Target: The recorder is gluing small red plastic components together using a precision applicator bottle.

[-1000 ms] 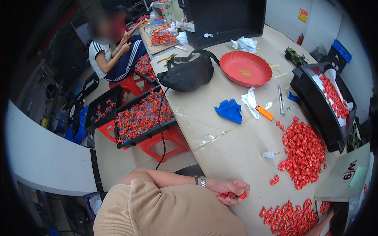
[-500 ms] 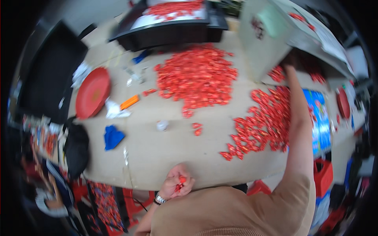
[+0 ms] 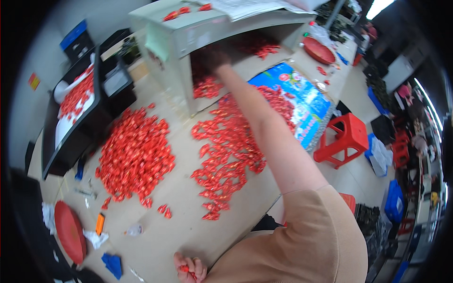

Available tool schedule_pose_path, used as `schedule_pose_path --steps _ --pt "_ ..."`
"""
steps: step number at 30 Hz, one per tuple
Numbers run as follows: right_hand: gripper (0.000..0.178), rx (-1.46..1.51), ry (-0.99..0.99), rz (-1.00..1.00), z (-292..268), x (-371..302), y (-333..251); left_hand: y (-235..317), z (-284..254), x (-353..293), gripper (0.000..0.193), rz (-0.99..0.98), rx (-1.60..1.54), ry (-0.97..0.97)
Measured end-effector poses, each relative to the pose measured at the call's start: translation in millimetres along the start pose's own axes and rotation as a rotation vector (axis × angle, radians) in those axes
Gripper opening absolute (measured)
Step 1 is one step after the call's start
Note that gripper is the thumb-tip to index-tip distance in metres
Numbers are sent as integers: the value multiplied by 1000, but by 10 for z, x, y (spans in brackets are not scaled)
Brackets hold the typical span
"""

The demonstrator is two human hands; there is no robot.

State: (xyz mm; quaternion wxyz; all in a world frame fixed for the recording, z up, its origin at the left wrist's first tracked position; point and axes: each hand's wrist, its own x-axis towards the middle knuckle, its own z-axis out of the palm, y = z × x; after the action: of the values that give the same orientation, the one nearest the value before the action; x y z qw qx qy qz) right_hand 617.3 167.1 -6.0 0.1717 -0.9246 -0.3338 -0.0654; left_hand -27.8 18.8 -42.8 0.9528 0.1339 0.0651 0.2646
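My left hand (image 3: 191,268) is low at the table's near edge, fingers curled round a few small red pieces. My right hand (image 3: 214,59) reaches deep into a pale open-fronted box (image 3: 181,66); shadow and blur hide its fingers. Inside the box, below that hand, is a heap of shiny red pieces (image 3: 207,88). Under and beside my right forearm spreads a loose layer of similar red pieces (image 3: 226,158), partly over a blue printed sheet (image 3: 311,111). A denser pile of red pieces (image 3: 137,158) sits further left.
Left of the pile stands a black bin (image 3: 71,146) with red pieces on white lining. Near it are a red dish (image 3: 71,232), an orange tool (image 3: 100,223), a small bottle (image 3: 134,230) and a blue scrap (image 3: 112,265). A red stool (image 3: 347,137) stands beyond the table's right edge.
The view has swung right, so the box now sits near the top middle and the piles lie further left. My right hand stays inside the box; my left remains closed on red pieces.
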Motion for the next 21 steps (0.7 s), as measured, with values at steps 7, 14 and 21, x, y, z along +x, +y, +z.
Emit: schedule_pose_path --steps 7,14,21 --pt "62 24 241 28 -10 -115 -64 22 176 59 19 0 -74 -7" --pt "43 93 149 74 -146 -166 -83 36 194 89 21 -34 -36 -12" --pt "31 51 204 -4 -45 -72 30 35 139 61 19 -51 -37 -10"
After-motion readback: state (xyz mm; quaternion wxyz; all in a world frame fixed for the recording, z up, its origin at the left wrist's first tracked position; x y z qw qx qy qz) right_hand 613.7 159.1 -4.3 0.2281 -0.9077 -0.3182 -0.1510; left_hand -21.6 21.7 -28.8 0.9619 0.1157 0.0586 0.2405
